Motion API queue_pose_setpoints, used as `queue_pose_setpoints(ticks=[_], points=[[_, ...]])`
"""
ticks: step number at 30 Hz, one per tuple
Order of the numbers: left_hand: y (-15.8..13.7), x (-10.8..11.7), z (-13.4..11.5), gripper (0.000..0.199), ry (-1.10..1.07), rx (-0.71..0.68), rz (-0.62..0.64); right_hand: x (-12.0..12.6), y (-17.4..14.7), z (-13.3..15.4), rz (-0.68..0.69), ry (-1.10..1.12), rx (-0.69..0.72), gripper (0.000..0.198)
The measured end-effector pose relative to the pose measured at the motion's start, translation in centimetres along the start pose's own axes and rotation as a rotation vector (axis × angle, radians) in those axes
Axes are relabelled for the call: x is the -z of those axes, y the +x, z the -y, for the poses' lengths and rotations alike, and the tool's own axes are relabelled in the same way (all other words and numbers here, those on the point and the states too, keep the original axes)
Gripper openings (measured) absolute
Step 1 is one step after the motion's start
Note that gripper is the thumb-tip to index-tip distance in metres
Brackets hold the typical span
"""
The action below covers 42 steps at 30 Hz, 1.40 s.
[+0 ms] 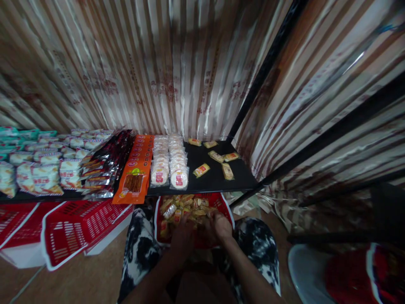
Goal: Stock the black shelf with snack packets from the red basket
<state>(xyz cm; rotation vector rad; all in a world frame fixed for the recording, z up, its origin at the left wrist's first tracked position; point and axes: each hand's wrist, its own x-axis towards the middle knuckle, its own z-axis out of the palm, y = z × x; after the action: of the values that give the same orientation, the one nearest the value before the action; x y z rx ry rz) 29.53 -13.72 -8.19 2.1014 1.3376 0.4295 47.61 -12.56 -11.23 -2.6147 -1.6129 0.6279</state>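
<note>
A red basket [230,210] with a white rim rests between my knees, partly under the shelf edge. Inside it lie many small yellow-wrapped snacks [177,215]. My left hand [185,233] reaches down among them at the basket's middle; its fingers are dark and blurred. On the right side of the basket, my right hand [221,226] has its fingers curled in, and whatever they hold is hidden. Several matching wrapped snacks [201,170] lie scattered on the right end of the black shelf [210,182].
Left of the loose snacks stand two rows of round white packaged crackers [179,179], an orange snack bag [134,169], dark shiny packets [109,164] and many white bags [44,175]. Red baskets [76,228] sit below left. Black posts [268,67] rise at right.
</note>
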Motion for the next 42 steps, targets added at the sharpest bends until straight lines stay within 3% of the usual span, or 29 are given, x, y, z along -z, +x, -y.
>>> queue_pose_setpoints(ticks=[4, 10, 16, 21, 27, 33, 38, 42], points=[[-0.7, -0.6, 0.6, 0.034, -0.003, -0.009, -0.049, 0.8, -0.5, 0.0, -0.022, -0.025, -0.023, 0.036], [-1.5, -1.5, 0.9, 0.031, -0.063, -0.011, -0.082, 3.7, -2.6, 0.5, -0.129, 0.046, 0.033, 0.025], [-1.3, -1.9, 0.4, 0.037, -0.272, 0.061, -0.187, 5.0, -3.5, 0.2, -0.224, 0.446, 0.182, 0.020], [-1.1, -1.0, -0.3, 0.051, -0.485, 0.194, -0.236, 4.5, -3.8, 0.4, -0.131, 0.749, 0.285, 0.025], [-1.1, -0.1, -0.8, 0.037, -0.713, 0.263, -0.136, 4.2, -4.3, 1.6, -0.007, 0.981, 0.231, 0.030], [-0.8, -1.1, -0.3, 0.027, -0.939, 0.278, -0.292, 4.2, -4.6, 3.4, 0.180, 1.312, 0.155, 0.048], [-0.9, -0.5, 0.5, 0.026, -0.849, 0.379, -0.501, 2.1, -5.1, 5.5, 0.170, 1.277, 0.220, 0.046], [-1.0, 0.8, 1.5, 0.031, -0.649, 0.406, -0.524, 1.0, -4.9, 7.2, 0.105, 1.225, 0.275, 0.037]])
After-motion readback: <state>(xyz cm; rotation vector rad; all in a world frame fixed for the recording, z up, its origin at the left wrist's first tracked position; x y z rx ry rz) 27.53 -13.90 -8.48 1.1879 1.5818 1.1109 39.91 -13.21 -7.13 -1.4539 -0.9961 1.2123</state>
